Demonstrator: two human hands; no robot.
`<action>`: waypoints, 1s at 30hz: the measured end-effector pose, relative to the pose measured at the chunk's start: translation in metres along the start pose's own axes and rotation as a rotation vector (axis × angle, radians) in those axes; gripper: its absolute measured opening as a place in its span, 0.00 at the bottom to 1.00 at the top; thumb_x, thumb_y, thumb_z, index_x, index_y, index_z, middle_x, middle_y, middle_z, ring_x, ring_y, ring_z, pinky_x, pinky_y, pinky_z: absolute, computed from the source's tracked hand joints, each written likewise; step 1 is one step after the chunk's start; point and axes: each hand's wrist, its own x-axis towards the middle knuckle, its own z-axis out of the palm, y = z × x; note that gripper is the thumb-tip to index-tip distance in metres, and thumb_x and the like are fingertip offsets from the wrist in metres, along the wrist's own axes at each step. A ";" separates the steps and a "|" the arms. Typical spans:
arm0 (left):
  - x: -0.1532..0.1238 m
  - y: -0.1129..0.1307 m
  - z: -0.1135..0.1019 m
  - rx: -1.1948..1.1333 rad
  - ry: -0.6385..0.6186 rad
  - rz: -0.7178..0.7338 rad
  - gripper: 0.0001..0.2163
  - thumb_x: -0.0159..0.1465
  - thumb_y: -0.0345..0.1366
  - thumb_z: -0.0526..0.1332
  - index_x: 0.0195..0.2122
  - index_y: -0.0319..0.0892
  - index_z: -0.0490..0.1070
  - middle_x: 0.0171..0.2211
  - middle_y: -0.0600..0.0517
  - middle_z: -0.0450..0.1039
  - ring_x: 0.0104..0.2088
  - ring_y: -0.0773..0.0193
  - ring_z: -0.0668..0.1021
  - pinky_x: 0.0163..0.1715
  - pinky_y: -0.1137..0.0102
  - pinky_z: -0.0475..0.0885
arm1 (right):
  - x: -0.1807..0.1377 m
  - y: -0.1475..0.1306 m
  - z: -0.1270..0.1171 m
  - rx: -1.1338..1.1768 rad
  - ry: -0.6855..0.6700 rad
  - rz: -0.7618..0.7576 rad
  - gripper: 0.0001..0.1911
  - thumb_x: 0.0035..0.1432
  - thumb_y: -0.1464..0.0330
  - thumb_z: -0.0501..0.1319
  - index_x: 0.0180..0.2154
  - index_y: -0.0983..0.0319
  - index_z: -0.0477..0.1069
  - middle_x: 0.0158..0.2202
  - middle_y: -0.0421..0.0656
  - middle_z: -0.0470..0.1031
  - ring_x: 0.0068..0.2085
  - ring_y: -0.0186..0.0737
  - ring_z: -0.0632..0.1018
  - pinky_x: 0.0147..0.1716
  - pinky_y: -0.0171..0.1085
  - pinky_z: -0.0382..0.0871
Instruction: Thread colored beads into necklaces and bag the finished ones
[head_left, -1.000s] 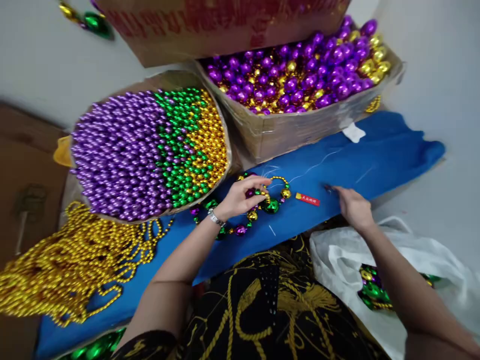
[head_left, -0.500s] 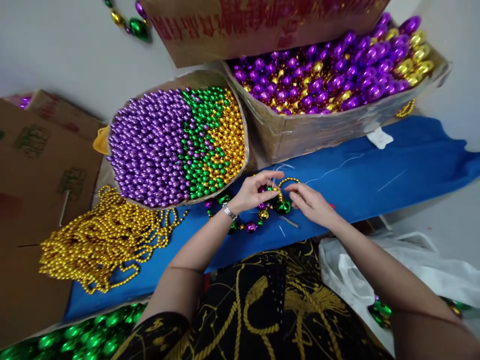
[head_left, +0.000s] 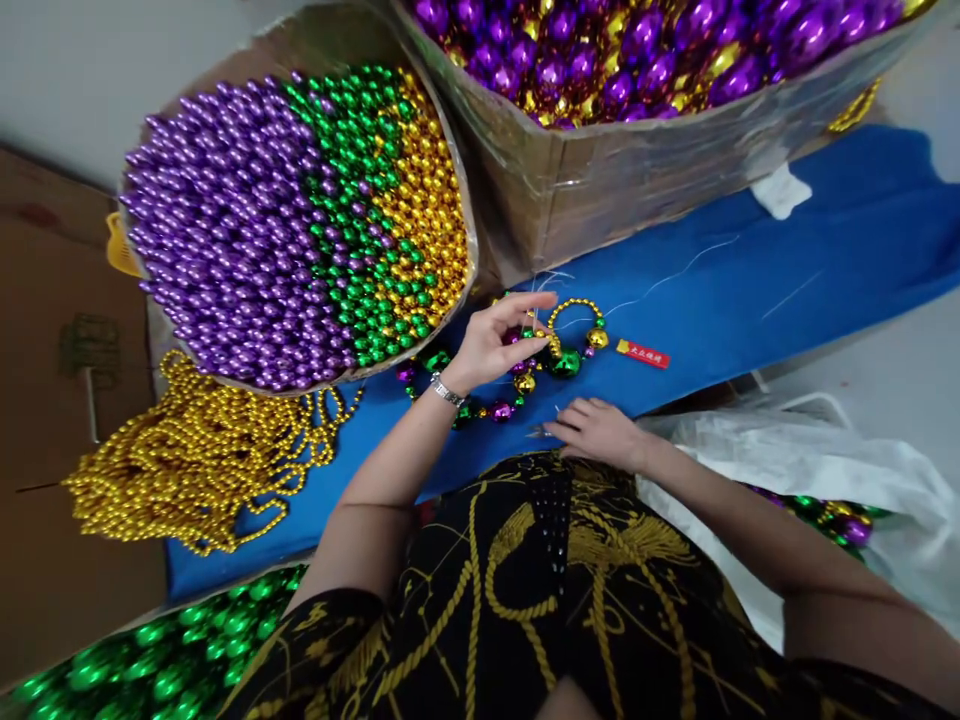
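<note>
My left hand (head_left: 491, 345) is closed on a bead necklace (head_left: 517, 382) of green, purple and gold beads that lies on the blue cloth (head_left: 712, 300). Its thumb and fingers pinch the strand near a small gold loop (head_left: 574, 305). My right hand (head_left: 600, 435) lies flat at the cloth's front edge with its fingers stretched out. The fingertips touch a small thin dark thing (head_left: 541, 432) that I cannot make out. A thin white thread (head_left: 675, 280) runs from the necklace to the right.
A red tag-like piece (head_left: 641, 353) lies right of the necklace. Behind stand a round box of purple, green and gold beads (head_left: 300, 220) and a cardboard box of bigger beads (head_left: 637, 60). Gold strands (head_left: 195, 460) are piled left; green beads (head_left: 172, 660) lower left; a white bag (head_left: 810, 470) right.
My right hand went from the red piece to the necklace, then pulled back to the cloth's front edge. The left hand stays on the necklace. The view has tilted down and closer.
</note>
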 end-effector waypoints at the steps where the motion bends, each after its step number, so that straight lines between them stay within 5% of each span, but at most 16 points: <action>1: 0.000 0.000 0.001 -0.012 0.001 -0.004 0.22 0.60 0.39 0.68 0.56 0.43 0.71 0.55 0.44 0.73 0.41 0.64 0.81 0.43 0.69 0.78 | -0.001 -0.003 0.002 -0.028 -0.050 -0.002 0.15 0.66 0.64 0.57 0.53 0.58 0.71 0.42 0.47 0.76 0.42 0.43 0.73 0.39 0.41 0.70; 6: 0.000 0.002 0.001 -0.064 -0.024 -0.019 0.22 0.60 0.36 0.68 0.56 0.44 0.70 0.56 0.44 0.72 0.41 0.65 0.81 0.43 0.69 0.78 | -0.004 0.003 0.002 0.139 -0.052 0.092 0.18 0.69 0.67 0.50 0.57 0.59 0.68 0.38 0.45 0.74 0.39 0.37 0.74 0.40 0.36 0.72; 10: -0.001 0.002 -0.001 -0.092 -0.027 -0.029 0.22 0.60 0.37 0.68 0.56 0.45 0.70 0.57 0.43 0.72 0.41 0.65 0.81 0.45 0.67 0.77 | -0.001 0.003 -0.008 0.266 -0.092 0.164 0.15 0.69 0.69 0.48 0.44 0.59 0.73 0.38 0.46 0.73 0.39 0.39 0.76 0.39 0.38 0.73; 14: -0.004 -0.001 -0.001 -0.129 -0.047 -0.037 0.23 0.60 0.37 0.68 0.57 0.46 0.69 0.58 0.43 0.70 0.42 0.64 0.81 0.43 0.68 0.78 | 0.007 0.005 -0.039 0.606 0.033 0.442 0.15 0.71 0.63 0.45 0.49 0.59 0.67 0.35 0.43 0.75 0.33 0.36 0.77 0.34 0.36 0.74; 17: -0.004 -0.002 0.000 -0.140 -0.058 -0.035 0.24 0.59 0.36 0.68 0.58 0.46 0.69 0.59 0.42 0.70 0.41 0.65 0.80 0.43 0.68 0.78 | 0.021 0.016 -0.069 0.643 0.170 0.620 0.18 0.70 0.58 0.45 0.53 0.58 0.65 0.33 0.42 0.76 0.31 0.36 0.77 0.31 0.35 0.73; 21: -0.002 0.001 0.001 -0.148 -0.078 -0.034 0.25 0.59 0.36 0.68 0.58 0.46 0.68 0.59 0.42 0.69 0.40 0.66 0.80 0.44 0.67 0.77 | 0.044 0.032 -0.092 0.480 0.258 0.524 0.15 0.66 0.57 0.53 0.46 0.58 0.70 0.42 0.45 0.79 0.42 0.41 0.80 0.42 0.40 0.74; 30: 0.001 0.008 0.002 -0.078 -0.138 -0.056 0.25 0.60 0.38 0.68 0.59 0.44 0.68 0.56 0.42 0.73 0.41 0.63 0.80 0.41 0.67 0.78 | 0.068 0.034 -0.099 0.372 0.208 0.344 0.13 0.66 0.60 0.54 0.40 0.59 0.74 0.37 0.42 0.81 0.36 0.39 0.80 0.37 0.38 0.73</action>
